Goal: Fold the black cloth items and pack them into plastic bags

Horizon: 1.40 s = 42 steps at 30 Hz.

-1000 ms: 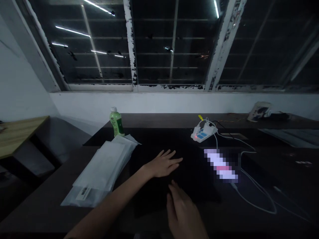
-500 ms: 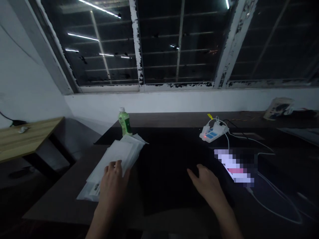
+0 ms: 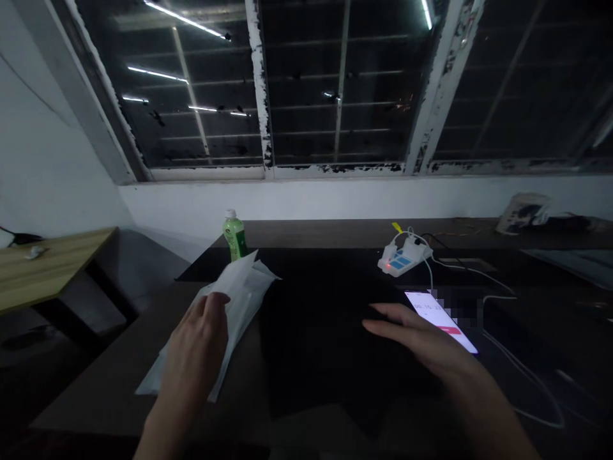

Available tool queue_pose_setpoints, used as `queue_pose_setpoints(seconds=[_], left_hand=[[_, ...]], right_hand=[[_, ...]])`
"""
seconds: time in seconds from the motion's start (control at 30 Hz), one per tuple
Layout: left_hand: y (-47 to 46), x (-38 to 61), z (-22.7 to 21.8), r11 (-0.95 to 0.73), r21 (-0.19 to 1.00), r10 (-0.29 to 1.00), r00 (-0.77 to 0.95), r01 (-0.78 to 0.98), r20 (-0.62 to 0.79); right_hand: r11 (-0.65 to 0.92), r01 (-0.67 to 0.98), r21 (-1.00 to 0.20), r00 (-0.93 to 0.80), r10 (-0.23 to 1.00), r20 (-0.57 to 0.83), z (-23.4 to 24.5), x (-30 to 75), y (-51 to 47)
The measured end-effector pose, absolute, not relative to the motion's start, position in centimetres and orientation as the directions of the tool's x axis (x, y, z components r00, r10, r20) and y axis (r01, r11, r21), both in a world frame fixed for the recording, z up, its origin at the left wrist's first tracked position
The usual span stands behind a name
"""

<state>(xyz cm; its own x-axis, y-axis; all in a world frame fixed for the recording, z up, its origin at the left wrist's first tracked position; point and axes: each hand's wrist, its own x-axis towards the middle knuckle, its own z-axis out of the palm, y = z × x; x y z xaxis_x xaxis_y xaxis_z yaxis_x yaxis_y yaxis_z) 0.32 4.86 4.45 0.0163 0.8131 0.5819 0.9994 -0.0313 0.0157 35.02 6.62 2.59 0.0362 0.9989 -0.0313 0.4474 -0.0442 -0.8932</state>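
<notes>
My left hand (image 3: pixel 196 342) is closed on a flat white plastic bag (image 3: pixel 238 269), its near edge tilted up off the others. Beneath it lies a stack of similar pale, translucent bags (image 3: pixel 246 306) on the dark table; the hand and forearm hide part of the stack. My right hand (image 3: pixel 421 335) hovers with thumb and fingers apart and nothing between them. Below and left of it spreads a black sheet (image 3: pixel 316 345), too dark to tell whether cloth or mat. A lit phone (image 3: pixel 424 303) lies just beyond the right hand.
Behind the bags stands a green bottle (image 3: pixel 234 237) with a white cap. A white power strip (image 3: pixel 405 260) with plugs and trailing cables (image 3: pixel 531 377) sits at the back right. A wooden table (image 3: pixel 62 262) is at far left; a window wall (image 3: pixel 311 198) bounds the back.
My left hand has gone from resting on the stack to gripping the top bag and tilting it up. My right hand has turned, its fingers now pointing left.
</notes>
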Motion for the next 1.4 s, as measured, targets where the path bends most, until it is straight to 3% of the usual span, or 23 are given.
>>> queue_pose_setpoints(seconds=[0.1, 0.17, 0.27, 0.37, 0.5, 0.6, 0.77, 0.9, 0.97, 1.1, 1.23, 1.4], left_hand=[[5.6, 2.8, 6.7, -0.2, -0.032, 0.755, 0.175, 0.979, 0.632], [6.9, 5.2, 7.3, -0.343, -0.06, 0.742, 0.31, 0.937, 0.594], [9.5, 8.7, 6.5, -0.507, -0.058, 0.753, 0.475, 0.86, 0.456], [11.4, 10.8, 4.2, -0.624, 0.023, 0.731, 0.573, 0.781, 0.37], [11.4, 11.3, 1.9, -0.72, 0.142, 0.663, 0.615, 0.679, 0.427], [10.2, 11.0, 1.9, -0.775, 0.284, 0.629, 0.643, 0.565, 0.437], [8.9, 10.9, 1.8, -0.776, 0.468, 0.617, 0.664, 0.423, 0.422], [8.9, 10.8, 0.5, -0.776, 0.468, 0.62, 0.644, 0.423, 0.447], [8.7, 10.7, 0.2, -0.784, 0.447, 0.615, 0.636, 0.43, 0.466], [8.0, 10.9, 0.3, -0.772, 0.39, 0.634, 0.57, 0.502, 0.523], [8.0, 11.1, 0.3, -0.719, 0.421, 0.681, 0.439, 0.554, 0.586], [8.6, 10.6, -0.8, -0.676, 0.383, 0.72, 0.454, 0.629, 0.525]], right_hand=[[-0.142, 0.49, -0.86, -0.104, 0.97, -0.219, 2.6, 35.7, 7.6], [-0.09, 0.571, -0.816, -0.17, 0.959, -0.225, 2.1, 35.7, 8.0], [-0.002, 0.63, -0.776, -0.206, 0.964, -0.169, 1.5, 35.5, 7.8], [0.171, 0.656, -0.735, -0.316, 0.947, -0.062, 2.3, 35.4, 6.7], [0.432, 0.551, -0.714, -0.565, 0.823, 0.062, 4.9, 35.2, 5.3], [0.478, 0.577, -0.663, -0.564, 0.82, 0.1, 6.1, 34.2, 5.0], [0.48, 0.796, -0.369, -0.473, 0.873, 0.115, 4.6, 30.7, 6.6], [0.42, 0.9, -0.12, -0.411, 0.907, 0.089, 2.3, 28.5, 8.2], [0.398, 0.916, -0.057, -0.393, 0.916, 0.084, 1.3, 28.3, 8.6], [0.349, 0.936, -0.034, -0.346, 0.935, 0.083, 0.2, 28.6, 9.1], [0.373, 0.927, -0.033, -0.364, 0.918, 0.16, 0.0, 28.8, 9.5], [0.512, 0.824, -0.241, -0.482, 0.859, 0.175, 1.0, 30.1, 8.8]])
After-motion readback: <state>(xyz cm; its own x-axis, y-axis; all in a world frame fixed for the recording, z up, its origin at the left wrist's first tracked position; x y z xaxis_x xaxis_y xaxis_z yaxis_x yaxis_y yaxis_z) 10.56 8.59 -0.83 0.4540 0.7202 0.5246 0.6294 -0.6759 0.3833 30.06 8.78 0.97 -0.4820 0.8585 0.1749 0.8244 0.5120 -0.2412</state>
